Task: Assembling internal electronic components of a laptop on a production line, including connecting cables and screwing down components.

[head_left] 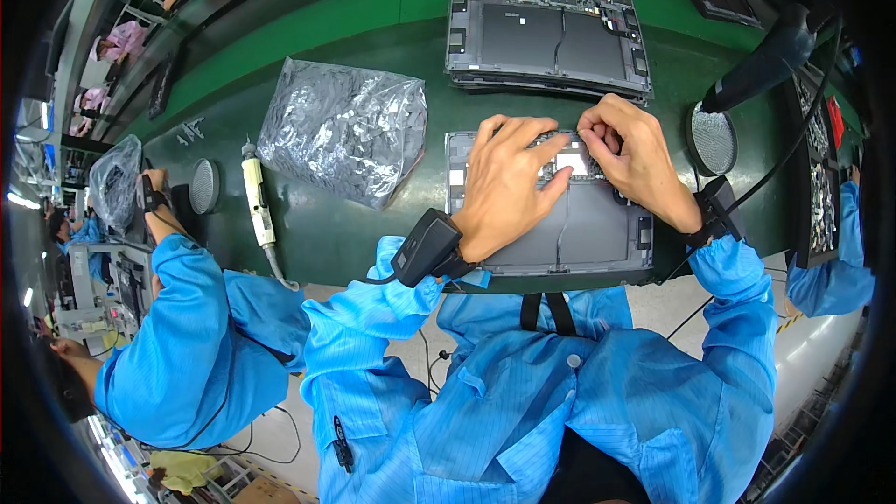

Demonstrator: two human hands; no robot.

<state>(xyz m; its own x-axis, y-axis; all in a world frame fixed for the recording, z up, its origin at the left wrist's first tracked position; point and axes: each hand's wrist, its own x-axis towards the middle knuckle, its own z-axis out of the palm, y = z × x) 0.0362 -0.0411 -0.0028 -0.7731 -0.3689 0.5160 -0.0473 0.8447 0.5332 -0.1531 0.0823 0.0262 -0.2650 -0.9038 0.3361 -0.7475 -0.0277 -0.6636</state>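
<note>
Laptop lies on tabletop, innards bare, no cover on; work looks unfinished. Left hand spread over it, fingers open; right hand pinched closed at upper part, any grip impossible to tell. Stack of similar units beyond.

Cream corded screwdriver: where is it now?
In the head view, the screwdriver lies left of centre on the green bench, between a round mesh disc and the plastic bag.

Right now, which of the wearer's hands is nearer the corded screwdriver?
Left. The left hand is over the open laptop chassis, right of the screwdriver, past the plastic bag; the right hand is farther right, over that chassis.
</note>
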